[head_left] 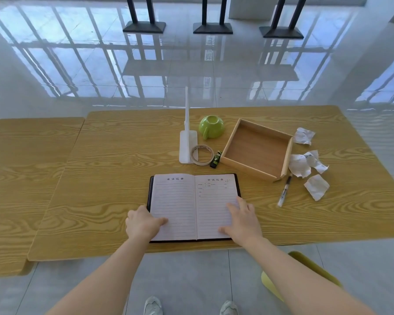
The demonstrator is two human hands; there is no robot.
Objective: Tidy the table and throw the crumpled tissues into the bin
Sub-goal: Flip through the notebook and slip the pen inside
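An open lined notebook (193, 201) with a black cover lies near the front edge of the wooden table (100, 178). My left hand (141, 223) rests on its lower left corner, thumb on the page. My right hand (241, 220) lies flat on the lower right page, fingers spread. Three crumpled tissues lie at the right: one far (303, 135), one in the middle (305, 163), one nearest (316, 186). An empty wooden tray (257, 148) sits left of them, and a pen (284, 192) lies by its near corner.
A green cup (211, 126) lies upside down behind the tray. A white stand (188, 142), a tape roll (201, 155) and a small black-green item (216, 159) sit mid-table. A yellow-green object (300, 273) is on the floor at my right. Black stand bases (144, 27) stand beyond.
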